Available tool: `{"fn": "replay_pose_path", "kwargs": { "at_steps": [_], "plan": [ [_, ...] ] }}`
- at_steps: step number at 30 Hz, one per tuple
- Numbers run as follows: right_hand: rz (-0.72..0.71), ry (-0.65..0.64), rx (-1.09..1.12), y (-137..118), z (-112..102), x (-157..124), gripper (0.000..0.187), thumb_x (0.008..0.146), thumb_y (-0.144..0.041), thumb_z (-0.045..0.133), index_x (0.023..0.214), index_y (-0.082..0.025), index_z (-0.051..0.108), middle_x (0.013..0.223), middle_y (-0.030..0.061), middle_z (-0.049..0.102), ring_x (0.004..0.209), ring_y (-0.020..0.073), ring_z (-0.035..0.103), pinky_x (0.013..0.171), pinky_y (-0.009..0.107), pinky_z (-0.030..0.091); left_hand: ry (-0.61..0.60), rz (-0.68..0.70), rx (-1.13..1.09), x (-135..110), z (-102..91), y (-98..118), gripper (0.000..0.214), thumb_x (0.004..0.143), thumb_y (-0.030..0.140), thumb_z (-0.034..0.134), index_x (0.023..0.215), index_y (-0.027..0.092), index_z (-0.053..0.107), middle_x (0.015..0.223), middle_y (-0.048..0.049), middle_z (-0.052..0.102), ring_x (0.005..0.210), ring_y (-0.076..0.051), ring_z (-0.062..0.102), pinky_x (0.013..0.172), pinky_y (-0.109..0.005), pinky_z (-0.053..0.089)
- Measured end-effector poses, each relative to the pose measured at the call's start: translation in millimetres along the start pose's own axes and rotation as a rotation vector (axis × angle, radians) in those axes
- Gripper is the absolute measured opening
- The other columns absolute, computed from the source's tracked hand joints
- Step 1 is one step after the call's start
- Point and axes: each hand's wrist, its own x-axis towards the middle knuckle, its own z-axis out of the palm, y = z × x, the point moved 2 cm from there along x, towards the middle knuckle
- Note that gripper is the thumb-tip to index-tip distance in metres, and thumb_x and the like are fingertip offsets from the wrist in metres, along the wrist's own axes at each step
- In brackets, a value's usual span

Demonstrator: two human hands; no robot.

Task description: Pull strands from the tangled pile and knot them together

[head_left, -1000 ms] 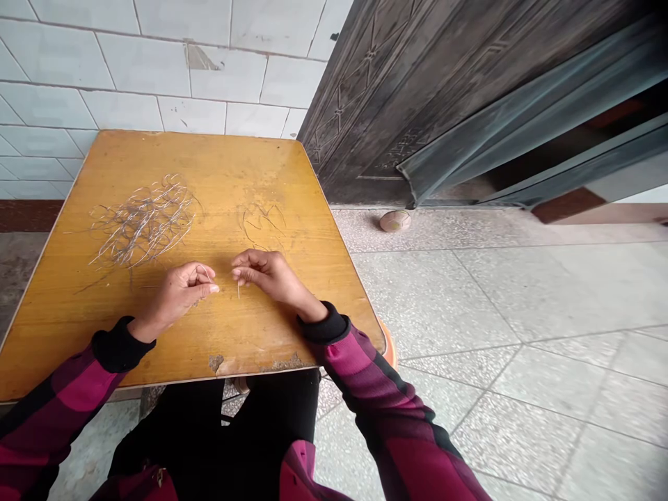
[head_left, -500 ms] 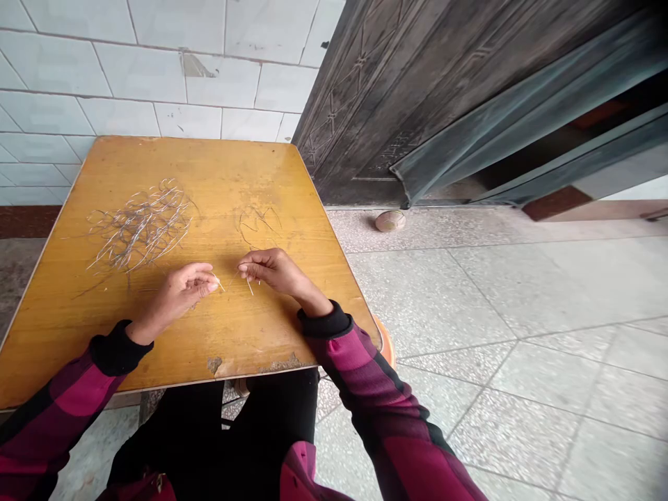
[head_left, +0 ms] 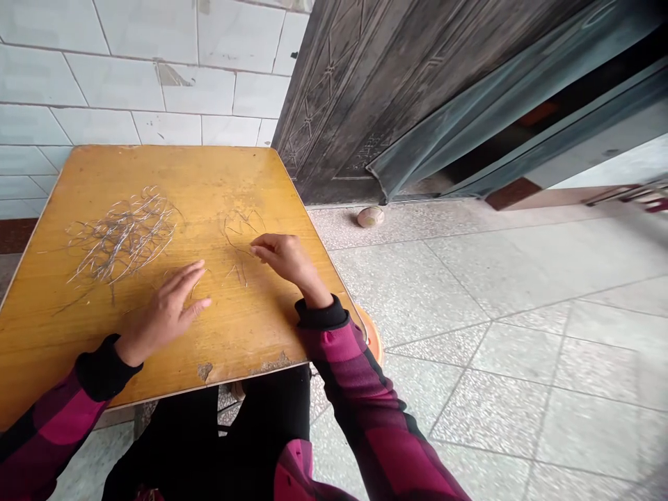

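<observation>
My left hand (head_left: pixel 170 309) is open over the wooden table (head_left: pixel 209 174), fingers stretched out and thumb apart, with nothing held. A thin wire shows just beyond its fingertips. My right hand (head_left: pixel 284 257) is closed, thumb and fingers together at the tips. A dark loose wire (head_left: pixel 236 243) runs up to those fingertips; whether they grip it is hidden. Short thin wire pieces (head_left: pixel 240 273) lie between the two hands. A tangled heap of silvery wires (head_left: pixel 125 236) lies on the left side of the table, beyond my left hand.
White wall tiles (head_left: pixel 115 80) stand behind the table, and a dark carved door (head_left: pixel 334 104) is at the back right. A round, pale object (head_left: pixel 370 217) sits on the floor by the door. An orange stool (head_left: pixel 371 337) shows under the table's right edge.
My left hand has opened from its pinch and let go of the thin wire piece, moving slightly left. My right hand has turned, fingertips pointing left. The view has shifted a little rightward.
</observation>
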Motion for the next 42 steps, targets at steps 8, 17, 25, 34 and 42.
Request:
{"fn": "replay_pose_path", "kwargs": {
  "at_steps": [8,17,25,34,42],
  "plan": [
    [-0.093,-0.031,-0.132,-9.4,-2.2,-4.7,0.017,0.087,-0.025,0.059,0.085,-0.014,0.072,0.071,0.0035,0.068,0.062,0.0122,0.057,0.063,0.025,0.038,-0.293,0.283,0.366,-4.3,37.8,2.9,0.083,0.085,0.064,0.046,0.145,0.007,0.033,0.152,-0.0206,0.032,0.144,-0.034,0.02,0.117,-0.052,0.016],
    [-0.041,0.019,-0.205,-7.3,-7.4,-6.0,0.015,0.086,-0.024,0.059,0.084,-0.015,0.072,0.075,0.0036,0.07,0.066,0.0125,0.059,0.064,0.024,0.039,-0.249,0.269,0.423,6.2,34.5,-8.9,0.079,0.086,0.061,0.048,0.14,0.004,0.041,0.151,-0.0225,0.032,0.144,-0.034,0.019,0.116,-0.052,0.021],
    [0.149,-0.246,-0.517,-16.3,15.8,-15.5,0.018,0.086,-0.031,0.058,0.085,-0.016,0.069,0.086,0.0069,0.071,0.077,0.0174,0.062,0.063,0.025,0.037,-0.073,0.262,0.333,3.1,8.4,-1.9,0.058,0.088,0.043,0.057,0.132,0.006,0.05,0.147,-0.0233,0.039,0.139,-0.035,0.033,0.113,-0.053,0.031],
    [0.143,-0.383,-0.822,-20.4,43.4,-6.3,0.027,0.084,-0.022,0.048,0.092,-0.009,0.07,0.093,0.0191,0.071,0.085,0.0275,0.067,0.067,0.031,0.046,0.023,0.356,0.273,-1.7,-3.8,9.4,0.022,0.088,0.029,0.059,0.1,0.011,0.066,0.109,-0.0156,0.068,0.106,-0.03,0.06,0.093,-0.049,0.05],
    [0.074,-0.202,-0.847,-12.4,23.1,32.6,0.028,0.09,-0.017,0.04,0.1,-0.01,0.065,0.099,0.0166,0.067,0.086,0.023,0.064,0.067,0.029,0.042,0.206,0.218,0.355,7.1,-28.5,-14.5,0.014,0.089,0.022,0.056,0.094,0.014,0.065,0.1,-0.0116,0.07,0.094,-0.025,0.063,0.086,-0.044,0.051]
  ]
}}
